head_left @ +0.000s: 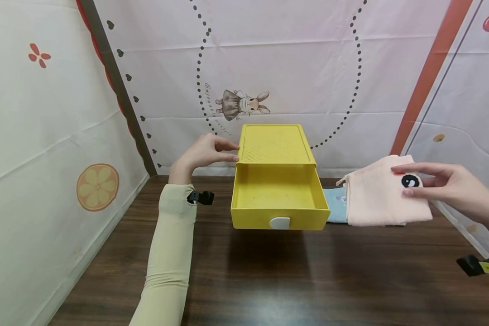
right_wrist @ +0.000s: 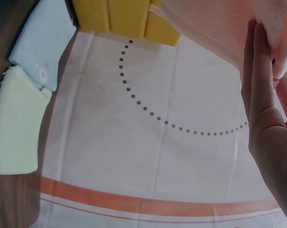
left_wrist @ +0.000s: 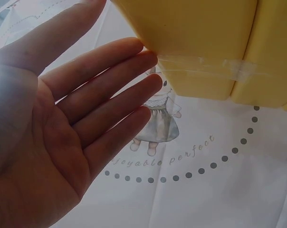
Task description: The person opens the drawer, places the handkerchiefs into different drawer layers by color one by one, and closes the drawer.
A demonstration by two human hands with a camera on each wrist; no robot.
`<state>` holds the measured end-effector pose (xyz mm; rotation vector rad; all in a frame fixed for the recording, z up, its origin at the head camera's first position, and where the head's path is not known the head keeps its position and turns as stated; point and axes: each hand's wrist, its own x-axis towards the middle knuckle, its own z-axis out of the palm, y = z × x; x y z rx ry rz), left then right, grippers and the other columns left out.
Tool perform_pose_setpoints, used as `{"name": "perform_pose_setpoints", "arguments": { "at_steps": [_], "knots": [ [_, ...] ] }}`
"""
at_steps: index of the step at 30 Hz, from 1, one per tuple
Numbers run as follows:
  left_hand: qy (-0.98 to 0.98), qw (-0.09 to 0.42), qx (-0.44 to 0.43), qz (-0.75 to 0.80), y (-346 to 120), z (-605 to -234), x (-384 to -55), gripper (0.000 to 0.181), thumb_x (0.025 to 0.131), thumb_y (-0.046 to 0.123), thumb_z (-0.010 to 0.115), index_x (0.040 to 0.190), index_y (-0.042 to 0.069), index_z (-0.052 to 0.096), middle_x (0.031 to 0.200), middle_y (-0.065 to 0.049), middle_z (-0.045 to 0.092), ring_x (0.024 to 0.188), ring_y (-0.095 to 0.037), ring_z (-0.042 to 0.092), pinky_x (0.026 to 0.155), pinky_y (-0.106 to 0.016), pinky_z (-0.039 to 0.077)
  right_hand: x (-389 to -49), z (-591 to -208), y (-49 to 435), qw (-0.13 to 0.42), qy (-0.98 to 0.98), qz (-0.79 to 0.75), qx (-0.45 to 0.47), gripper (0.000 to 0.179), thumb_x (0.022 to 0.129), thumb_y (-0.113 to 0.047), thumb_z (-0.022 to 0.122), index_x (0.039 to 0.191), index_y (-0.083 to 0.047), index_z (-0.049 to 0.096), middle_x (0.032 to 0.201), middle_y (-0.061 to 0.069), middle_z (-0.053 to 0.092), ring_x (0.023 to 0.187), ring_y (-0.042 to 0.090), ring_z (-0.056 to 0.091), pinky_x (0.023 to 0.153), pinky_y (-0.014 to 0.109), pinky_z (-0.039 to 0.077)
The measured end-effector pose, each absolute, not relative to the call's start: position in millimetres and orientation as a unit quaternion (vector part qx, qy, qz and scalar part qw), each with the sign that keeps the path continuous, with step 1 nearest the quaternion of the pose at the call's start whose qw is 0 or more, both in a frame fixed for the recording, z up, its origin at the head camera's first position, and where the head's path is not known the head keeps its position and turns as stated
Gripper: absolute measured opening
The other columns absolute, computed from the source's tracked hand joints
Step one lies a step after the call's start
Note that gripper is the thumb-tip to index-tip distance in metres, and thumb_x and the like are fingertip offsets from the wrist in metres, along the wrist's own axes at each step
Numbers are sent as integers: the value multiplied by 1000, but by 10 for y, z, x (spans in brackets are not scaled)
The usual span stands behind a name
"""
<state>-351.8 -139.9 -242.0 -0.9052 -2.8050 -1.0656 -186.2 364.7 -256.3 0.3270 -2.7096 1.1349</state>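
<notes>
A yellow plastic drawer box [head_left: 275, 140] stands on the table with its drawer [head_left: 277, 219] pulled out toward me, showing the yellow bottom inside. My left hand [head_left: 205, 151] is at the box's left side, fingertips right at the upper edge. In the left wrist view those fingers [left_wrist: 110, 95] are extended, not wrapped round anything. To the right of the drawer, my right hand [head_left: 444, 183] pinches a folded pink towel [head_left: 375, 194] with a black-and-white round patch. The towel hangs raised, its left edge near the drawer.
A folded light blue towel [head_left: 336, 206] lies on the dark wood table [head_left: 269, 280] right of the box, partly behind the pink one. Beside it, a pale green towel [right_wrist: 20, 123] shows in the right wrist view. Printed cloth walls [head_left: 277, 68] enclose the back and sides.
</notes>
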Motion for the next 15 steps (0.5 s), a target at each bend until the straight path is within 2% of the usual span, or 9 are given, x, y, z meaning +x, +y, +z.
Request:
{"name": "perform_pose_setpoints", "arguments": {
  "at_steps": [15],
  "knots": [
    [-896, 5, -289, -336, -1399, -2410, -3512, 45, 76, 45, 77, 113, 20, 70, 114, 3, 68, 103, -12, 63, 90, -35, 51, -1991, -2330, 3505, 100, -895, 410, 146, 49, 82, 2, 70, 129, -7, 57, 117, -22, 61, 87, 0, 68, 65, 16, 51]
  ]
}}
